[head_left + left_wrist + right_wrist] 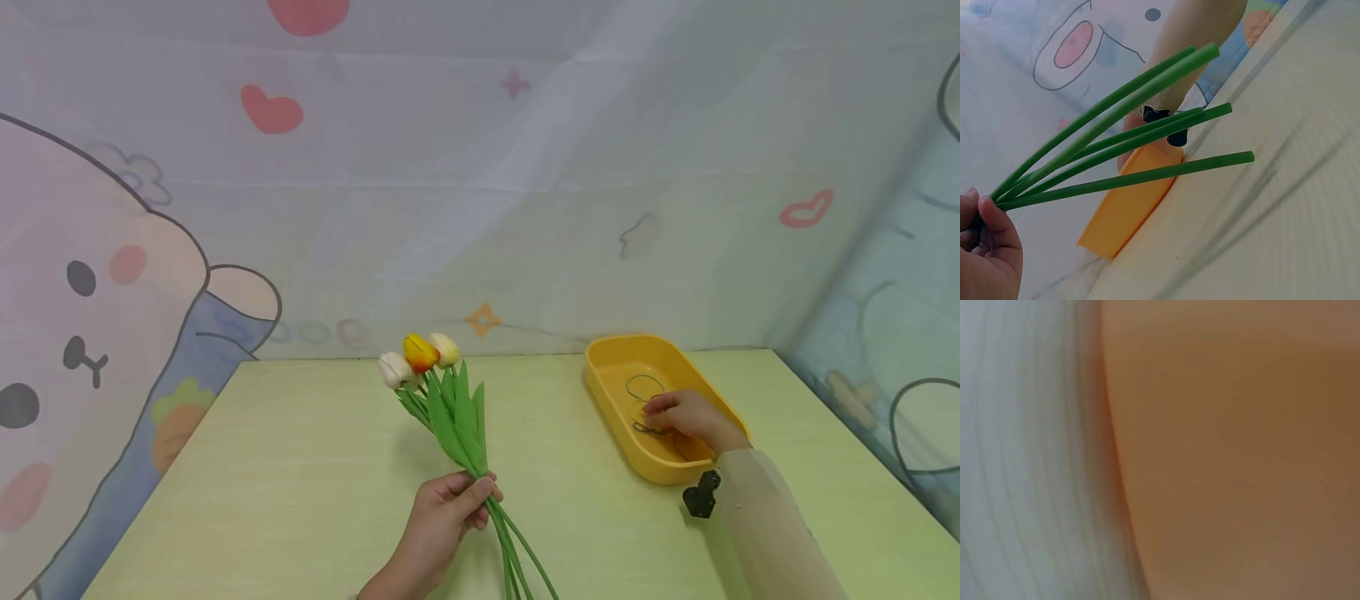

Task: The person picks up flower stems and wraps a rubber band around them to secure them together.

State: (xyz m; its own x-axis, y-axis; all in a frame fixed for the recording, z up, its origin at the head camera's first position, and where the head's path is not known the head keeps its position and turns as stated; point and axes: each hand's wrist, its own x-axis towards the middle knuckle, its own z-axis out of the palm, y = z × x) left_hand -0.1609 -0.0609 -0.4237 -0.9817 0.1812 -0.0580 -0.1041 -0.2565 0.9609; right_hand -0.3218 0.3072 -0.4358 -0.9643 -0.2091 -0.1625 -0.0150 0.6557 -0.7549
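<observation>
My left hand grips a bunch of artificial tulips by their green stems, thumb across the front. White, yellow-red and cream blooms top the bunch, above long leaves. In the left wrist view several stem ends fan out from the pinching hand. My right hand reaches down inside the yellow tray, its fingertips at thin coloured bands; whether it pinches one cannot be made out. The right wrist view shows only the tray's blurred orange wall close up.
The tray stands at the right of the pale table, near its back edge. A black wrist device hangs by the right sleeve, outside the tray. Behind the table hangs a printed cloth with hearts and a cartoon animal.
</observation>
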